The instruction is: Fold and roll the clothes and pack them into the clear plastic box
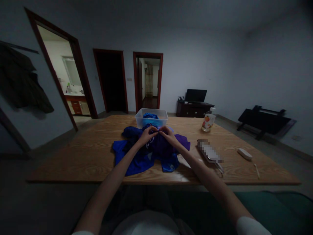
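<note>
My left hand (147, 135) and my right hand (168, 133) meet over a heap of clothes, thumbs and fingertips pinched close together. Both grip the upper edge of a dark purple garment (162, 147), which bears a white mark beside my left wrist. Under and around it spreads bright blue clothing (139, 161), one corner carrying a small pale emblem. Just beyond my hands stands a clear plastic bin (164, 114) with blue fabric inside. Exactly how the fingertips hold the cloth is too small to make out.
On the wooden table (80, 160), right of the clothes, lie a blurred-out flat object (210, 152), a white case (245, 154) and a thin pale stick (256, 171). A bottle with a fruit label (208, 121) stands farther back. Green seating (274, 209) is at lower right.
</note>
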`<state>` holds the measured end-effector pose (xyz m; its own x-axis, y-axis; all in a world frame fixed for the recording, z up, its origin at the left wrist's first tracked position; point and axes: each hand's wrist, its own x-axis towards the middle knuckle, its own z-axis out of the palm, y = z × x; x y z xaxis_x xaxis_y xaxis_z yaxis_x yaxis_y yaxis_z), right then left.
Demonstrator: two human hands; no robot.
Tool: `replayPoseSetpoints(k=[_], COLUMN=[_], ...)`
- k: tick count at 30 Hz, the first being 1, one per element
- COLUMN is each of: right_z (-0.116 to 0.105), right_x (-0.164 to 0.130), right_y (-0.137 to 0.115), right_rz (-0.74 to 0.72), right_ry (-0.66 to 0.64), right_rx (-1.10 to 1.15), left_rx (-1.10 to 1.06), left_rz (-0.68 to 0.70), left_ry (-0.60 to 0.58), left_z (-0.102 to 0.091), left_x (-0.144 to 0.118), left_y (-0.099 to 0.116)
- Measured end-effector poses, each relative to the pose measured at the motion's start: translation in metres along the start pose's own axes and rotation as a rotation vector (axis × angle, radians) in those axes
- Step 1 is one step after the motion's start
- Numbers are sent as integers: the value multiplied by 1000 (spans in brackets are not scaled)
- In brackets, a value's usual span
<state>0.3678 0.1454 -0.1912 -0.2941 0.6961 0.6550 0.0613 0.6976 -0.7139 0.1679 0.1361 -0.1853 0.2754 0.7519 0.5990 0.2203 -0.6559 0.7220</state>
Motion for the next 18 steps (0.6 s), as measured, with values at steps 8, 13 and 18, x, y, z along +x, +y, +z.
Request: replayPoseSetpoints(k=[8, 13, 18], right_z=[-3, -2, -1], right_x=[0, -1, -2], right_y=[-3, -6, -4], right_rz=[-16, -30, -25], right_ry=[-33, -43, -43], right_rx=[27, 23, 25], left_rx=[13, 5, -49], left_rz=[-39, -56, -62], left_ry=[45, -2, 3], left_z=[-1, 0, 0], left_x=[0, -1, 0], left_y=[0, 4, 6])
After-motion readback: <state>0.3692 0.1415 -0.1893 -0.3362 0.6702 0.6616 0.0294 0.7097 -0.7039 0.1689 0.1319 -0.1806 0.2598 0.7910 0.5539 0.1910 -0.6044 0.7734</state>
